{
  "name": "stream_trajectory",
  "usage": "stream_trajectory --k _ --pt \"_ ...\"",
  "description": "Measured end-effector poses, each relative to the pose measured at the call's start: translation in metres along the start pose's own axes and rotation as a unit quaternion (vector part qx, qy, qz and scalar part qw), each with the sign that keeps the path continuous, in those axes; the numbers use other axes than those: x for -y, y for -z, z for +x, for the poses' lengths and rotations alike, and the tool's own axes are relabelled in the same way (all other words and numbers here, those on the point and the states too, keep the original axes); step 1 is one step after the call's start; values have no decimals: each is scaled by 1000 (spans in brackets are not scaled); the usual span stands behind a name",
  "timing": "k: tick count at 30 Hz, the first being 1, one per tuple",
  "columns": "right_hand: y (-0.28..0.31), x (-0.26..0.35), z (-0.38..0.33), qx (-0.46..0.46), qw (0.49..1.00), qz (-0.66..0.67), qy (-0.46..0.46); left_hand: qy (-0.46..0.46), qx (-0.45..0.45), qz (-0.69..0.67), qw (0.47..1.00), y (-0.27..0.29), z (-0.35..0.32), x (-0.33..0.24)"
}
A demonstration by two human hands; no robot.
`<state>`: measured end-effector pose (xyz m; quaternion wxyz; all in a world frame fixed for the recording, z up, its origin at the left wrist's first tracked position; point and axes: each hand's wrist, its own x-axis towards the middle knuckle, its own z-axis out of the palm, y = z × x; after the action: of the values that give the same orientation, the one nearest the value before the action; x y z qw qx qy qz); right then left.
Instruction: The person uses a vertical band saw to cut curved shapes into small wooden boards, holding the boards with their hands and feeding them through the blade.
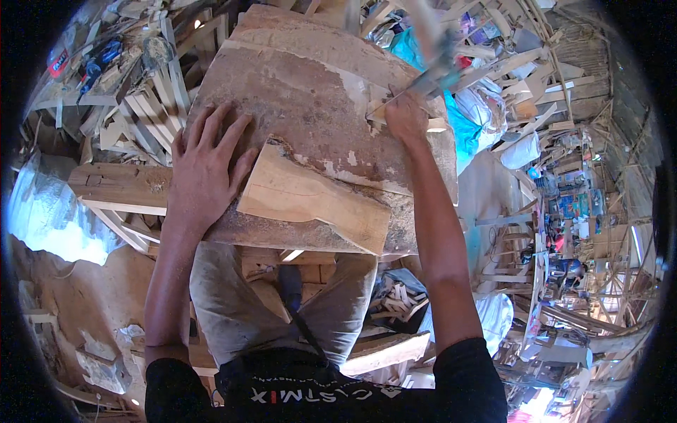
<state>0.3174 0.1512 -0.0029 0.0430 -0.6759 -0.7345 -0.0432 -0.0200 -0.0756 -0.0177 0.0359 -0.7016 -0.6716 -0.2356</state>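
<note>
A cut piece of pale wood [310, 197] with a curved outline and a pencil-like line lies near the front edge of a thick, worn wooden board [317, 92]. My left hand [208, 158] rests on the board's left side, fingers spread, close to the wood's left end. Over the board's far right part, my right hand [407, 116] is closed; what sits inside its grip is hidden. Pale wood shows on either side of that fist. Just beyond it, a long greyish thing [431, 67] is smeared by motion, so its kind is unclear.
A wooden beam [120, 185] juts out left of the board. Offcuts [151, 106] and a blue-handled tool [99, 67] crowd the far left. Turquoise plastic sheeting [462, 130] and more scraps lie to the right. My legs are below the board, beside more wood pieces [398, 299].
</note>
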Motion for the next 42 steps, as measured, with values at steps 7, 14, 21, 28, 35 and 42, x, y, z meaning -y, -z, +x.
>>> stream_trajectory --k 7,14,21,28,35,42 --pt "-8 -15 6 9 999 -22 27 -7 -2 -8 1000 1 2 -1" --pt "-13 -7 2 -71 997 18 16 -21 -15 -14 1000 4 -1 3" --pt "-14 -91 -35 -166 963 210 43 -56 -19 -61 996 -13 7 6" --pt "10 -108 -176 -210 967 35 140 -67 -23 -76 995 -1 5 10" --pt "56 -142 -336 -361 928 83 41 -121 15 -81 989 3 32 12" --pt "-62 -197 -545 -323 490 656 -475 -255 66 -52 963 -42 123 56"
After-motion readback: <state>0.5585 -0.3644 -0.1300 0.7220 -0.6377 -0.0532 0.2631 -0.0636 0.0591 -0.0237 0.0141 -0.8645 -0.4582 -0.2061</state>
